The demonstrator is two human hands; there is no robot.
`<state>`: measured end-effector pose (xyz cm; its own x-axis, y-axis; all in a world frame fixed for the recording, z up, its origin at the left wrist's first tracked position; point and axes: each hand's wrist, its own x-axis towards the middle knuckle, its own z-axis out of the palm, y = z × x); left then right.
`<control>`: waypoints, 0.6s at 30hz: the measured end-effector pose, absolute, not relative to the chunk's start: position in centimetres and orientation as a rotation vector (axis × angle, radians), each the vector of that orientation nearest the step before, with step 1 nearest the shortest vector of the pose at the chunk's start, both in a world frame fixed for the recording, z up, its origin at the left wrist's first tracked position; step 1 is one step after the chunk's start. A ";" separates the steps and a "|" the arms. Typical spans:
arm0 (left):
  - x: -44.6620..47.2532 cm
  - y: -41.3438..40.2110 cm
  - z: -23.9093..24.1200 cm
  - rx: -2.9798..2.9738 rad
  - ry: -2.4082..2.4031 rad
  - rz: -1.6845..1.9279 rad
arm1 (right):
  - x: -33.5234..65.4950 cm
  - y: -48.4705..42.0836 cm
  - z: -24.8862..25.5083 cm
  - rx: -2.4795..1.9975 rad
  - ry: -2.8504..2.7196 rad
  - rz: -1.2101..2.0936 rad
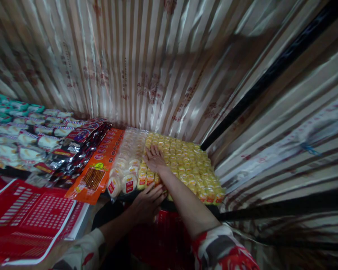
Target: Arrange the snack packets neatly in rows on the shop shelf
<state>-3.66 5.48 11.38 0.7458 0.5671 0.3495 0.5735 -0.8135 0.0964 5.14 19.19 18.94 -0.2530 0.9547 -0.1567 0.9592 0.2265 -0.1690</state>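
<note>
Rows of small yellow wrapped snack packs (186, 165) lie packed together at the right end of the display. My right hand (155, 159) rests flat on the left part of these packs, fingers stretched out and holding nothing. Nearer to me, my left hand (149, 200) touches the front edge of the same rows with its fingers extended. Some front packs are hidden under the hands and right forearm. Just left of them are clear-wrapped round white snacks (125, 168) with red labels. An orange snack bag (97, 172) lies beside those.
Dark shiny packets (83, 150) and several rows of white-and-green wrapped snacks (25, 131) continue to the left. A red plastic basket (39, 221) stands front left. Striped curtain (146, 67) hangs behind, with a black pole (259, 82) slanting at right.
</note>
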 end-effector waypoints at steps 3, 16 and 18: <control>-3.8 6.0 11.5 -2.921 -0.914 -0.559 | 5.0 19.1 18.3 1.930 2.436 -0.350; -3.9 6.0 11.1 -2.889 -1.003 -0.643 | 5.4 18.6 17.8 1.858 2.503 -0.335; -3.9 6.0 11.0 -2.894 -1.013 -0.649 | 5.5 18.4 17.8 1.840 2.505 -0.330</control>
<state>-3.87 6.04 11.04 0.7052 0.5953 0.3851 0.5985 -0.7910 0.1268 5.49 18.43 17.83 -0.3068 0.9418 -0.1373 0.9452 0.2846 -0.1600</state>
